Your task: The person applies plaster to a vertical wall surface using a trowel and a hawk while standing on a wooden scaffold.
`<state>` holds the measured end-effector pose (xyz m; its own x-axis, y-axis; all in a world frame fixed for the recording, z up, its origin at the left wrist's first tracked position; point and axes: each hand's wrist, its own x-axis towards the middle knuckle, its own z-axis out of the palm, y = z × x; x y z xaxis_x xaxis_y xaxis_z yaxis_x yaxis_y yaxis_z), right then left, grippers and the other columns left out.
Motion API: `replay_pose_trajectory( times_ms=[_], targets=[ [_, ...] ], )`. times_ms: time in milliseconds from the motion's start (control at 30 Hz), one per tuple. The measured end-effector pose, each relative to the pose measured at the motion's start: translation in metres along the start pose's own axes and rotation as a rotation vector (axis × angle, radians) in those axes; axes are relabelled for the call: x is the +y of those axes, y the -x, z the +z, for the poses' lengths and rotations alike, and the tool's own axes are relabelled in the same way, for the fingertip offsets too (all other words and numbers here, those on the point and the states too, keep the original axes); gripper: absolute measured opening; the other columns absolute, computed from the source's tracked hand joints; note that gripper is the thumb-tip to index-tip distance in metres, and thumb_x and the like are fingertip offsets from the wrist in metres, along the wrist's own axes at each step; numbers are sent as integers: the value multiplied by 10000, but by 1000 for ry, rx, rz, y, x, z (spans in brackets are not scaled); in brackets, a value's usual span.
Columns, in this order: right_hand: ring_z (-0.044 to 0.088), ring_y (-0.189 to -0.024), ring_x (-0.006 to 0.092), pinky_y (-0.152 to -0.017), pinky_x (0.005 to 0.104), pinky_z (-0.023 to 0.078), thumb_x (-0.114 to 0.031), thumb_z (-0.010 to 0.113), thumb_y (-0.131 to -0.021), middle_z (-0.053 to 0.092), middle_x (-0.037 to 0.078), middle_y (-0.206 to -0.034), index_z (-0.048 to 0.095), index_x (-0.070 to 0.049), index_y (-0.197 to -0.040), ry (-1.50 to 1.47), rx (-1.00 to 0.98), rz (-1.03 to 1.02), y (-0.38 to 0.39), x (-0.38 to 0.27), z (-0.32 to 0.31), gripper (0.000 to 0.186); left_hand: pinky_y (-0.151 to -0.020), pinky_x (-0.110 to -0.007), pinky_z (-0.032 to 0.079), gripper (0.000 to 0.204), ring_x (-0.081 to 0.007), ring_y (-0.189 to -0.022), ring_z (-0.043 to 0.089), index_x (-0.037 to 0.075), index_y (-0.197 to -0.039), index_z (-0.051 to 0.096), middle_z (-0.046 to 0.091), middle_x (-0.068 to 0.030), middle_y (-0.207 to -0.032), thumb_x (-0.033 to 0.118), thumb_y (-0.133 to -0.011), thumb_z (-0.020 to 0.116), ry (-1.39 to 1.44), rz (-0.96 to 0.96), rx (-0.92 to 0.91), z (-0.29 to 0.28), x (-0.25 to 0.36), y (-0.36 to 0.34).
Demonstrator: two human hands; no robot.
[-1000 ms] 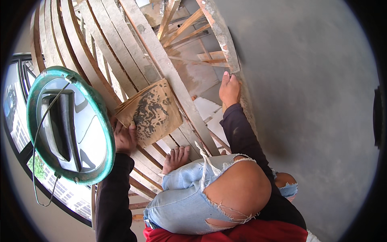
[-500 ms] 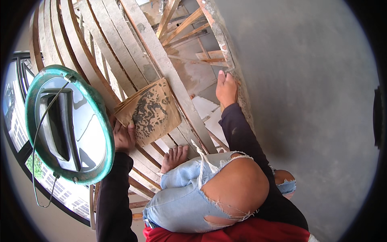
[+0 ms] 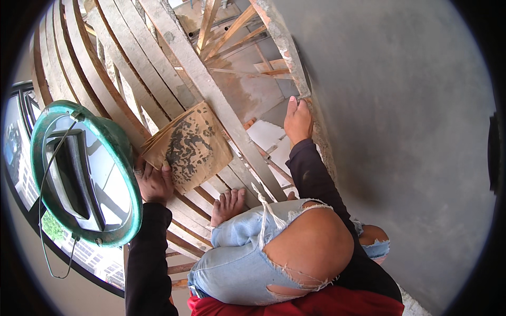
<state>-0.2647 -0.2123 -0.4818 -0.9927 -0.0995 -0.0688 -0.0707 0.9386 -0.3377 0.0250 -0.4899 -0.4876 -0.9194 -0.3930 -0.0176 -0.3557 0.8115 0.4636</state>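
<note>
My left hand (image 3: pixel 154 183) is closed on the lower-left corner of a folded stack of brown paper (image 3: pixel 196 142), its thumb on top. Dark blotches mark the paper's upper face. Right beside that hand is a green bucket (image 3: pixel 128 221) with a wire handle; a shiny, reflecting surface fills it, with a dark angular shape showing there. My right hand (image 3: pixel 299 121) is closed at the rough wall edge (image 3: pixel 293 58), thumb pointing away from me. Whatever its fingers hold is hidden.
I crouch on a platform of pale wooden planks (image 3: pixel 176 34) with gaps between them; my bare foot (image 3: pixel 229 206) rests there. Timber braces (image 3: pixel 227 32) show through an opening below. A smooth grey wall (image 3: pixel 400 131) rises at right, and a dark-framed window (image 3: pixel 29 203) lies at left.
The whole view has shifted slightly. The bucket appears lower and a little left, and my left hand with the paper sits slightly further left. My right hand stays at the wall edge, marginally lower.
</note>
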Motion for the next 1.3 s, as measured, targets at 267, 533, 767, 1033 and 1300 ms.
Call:
replay_pose_trajectory(
  times_ms=[267, 533, 767, 1033, 1300],
  targets=[
    [599, -868, 505, -773, 532, 468, -419, 457, -1002, 642, 308, -884, 586, 63, -963, -282, -370, 288, -57, -61, -4, 500, -1092, -515, 309, 384, -452, -1250, 454, -27, -1213, 618, 596, -225, -1261, 229, -1001, 426, -56, -1, -21, -1, 2, 3],
    [612, -827, 507, -744, 559, 469, -378, 502, -984, 649, 293, -829, 602, 27, -900, -37, -57, -59, 7, 12, 6, 426, -1092, -507, 312, 380, -448, -1255, 451, -22, -1213, 619, 595, -219, -1264, 236, -1007, 430, -17, 4, -14, -3, 3, -1],
    [612, -798, 506, -727, 566, 464, -363, 506, -988, 647, 287, -797, 585, 21, -879, 47, -25, 13, 19, 38, -4, 407, -1075, -505, 336, 343, -419, -1231, 457, 12, -1194, 643, 613, -169, -1248, 221, -970, 488, -50, 23, 36, 6, -2, 1],
    [613, -796, 505, -728, 567, 464, -363, 496, -993, 649, 284, -795, 585, 20, -877, 15, -31, 52, 23, 34, -7, 409, -1073, -502, 338, 343, -425, -1226, 460, -1, -1171, 651, 620, -182, -1228, 225, -971, 490, -58, 43, 43, 2, 0, -2],
    [621, -845, 493, -766, 551, 473, -395, 486, -989, 660, 284, -846, 611, 22, -891, -3, -64, 22, 4, 31, 0, 446, -1072, -503, 336, 343, -426, -1222, 465, -2, -1171, 649, 620, -186, -1218, 227, -977, 482, -32, 15, 31, 6, -2, 2]
  ],
)
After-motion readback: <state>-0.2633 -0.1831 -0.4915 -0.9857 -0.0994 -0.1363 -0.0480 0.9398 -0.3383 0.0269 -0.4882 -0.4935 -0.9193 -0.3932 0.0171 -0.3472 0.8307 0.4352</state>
